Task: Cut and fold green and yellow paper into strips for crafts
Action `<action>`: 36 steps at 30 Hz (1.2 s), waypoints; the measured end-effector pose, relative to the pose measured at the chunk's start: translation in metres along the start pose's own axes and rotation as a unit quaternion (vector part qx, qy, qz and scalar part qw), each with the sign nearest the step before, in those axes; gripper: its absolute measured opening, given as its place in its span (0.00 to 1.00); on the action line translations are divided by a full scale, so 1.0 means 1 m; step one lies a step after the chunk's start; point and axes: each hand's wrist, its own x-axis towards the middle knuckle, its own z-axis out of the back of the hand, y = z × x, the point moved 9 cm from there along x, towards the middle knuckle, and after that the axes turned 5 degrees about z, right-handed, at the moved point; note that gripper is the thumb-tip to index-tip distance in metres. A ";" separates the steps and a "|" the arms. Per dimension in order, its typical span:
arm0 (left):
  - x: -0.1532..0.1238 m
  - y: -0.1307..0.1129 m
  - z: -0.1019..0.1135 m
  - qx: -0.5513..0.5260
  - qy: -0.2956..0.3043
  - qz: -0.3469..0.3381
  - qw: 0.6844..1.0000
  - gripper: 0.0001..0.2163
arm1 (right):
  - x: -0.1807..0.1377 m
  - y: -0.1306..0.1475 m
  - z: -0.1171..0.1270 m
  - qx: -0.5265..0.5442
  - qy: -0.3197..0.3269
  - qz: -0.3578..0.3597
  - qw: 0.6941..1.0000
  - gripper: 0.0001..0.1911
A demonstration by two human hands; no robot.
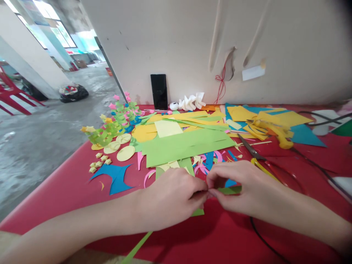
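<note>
My left hand (172, 198) and my right hand (239, 181) meet at the fingertips above the red tabletop, both closed in a pinch. A narrow green paper strip (230, 190) shows between the fingers and palm of the right hand. Below my left wrist hangs another length of green strip (137, 247); whether it is the same piece is hidden by the hand. The pinched spot itself is covered by my fingertips. Just beyond the hands lies a wide green paper sheet (187, 146), with pink and blue paper scraps around it.
Scissors (260, 157) lie right of the hands, near a yellow glue gun (275, 128). At the left are small folded paper stars (99, 161), a blue offcut (114, 178) and pale paper discs (125, 153). A black phone (158, 91) leans on the back panel.
</note>
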 end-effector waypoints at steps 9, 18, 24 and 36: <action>0.000 -0.004 0.002 0.007 0.003 -0.009 1.000 0.13 | -0.001 -0.002 -0.005 0.006 0.027 -0.004 1.000 0.04; -0.003 0.004 0.008 -0.127 0.026 0.039 0.991 0.14 | -0.007 -0.004 0.010 -0.038 0.048 0.018 0.998 0.05; -0.005 0.010 0.029 -0.136 0.009 0.058 0.989 0.15 | -0.012 -0.020 0.042 -0.082 0.042 0.004 0.996 0.04; -0.008 0.021 0.041 -0.149 -0.002 0.081 0.986 0.16 | -0.024 -0.038 0.073 -0.134 0.061 -0.021 0.989 0.08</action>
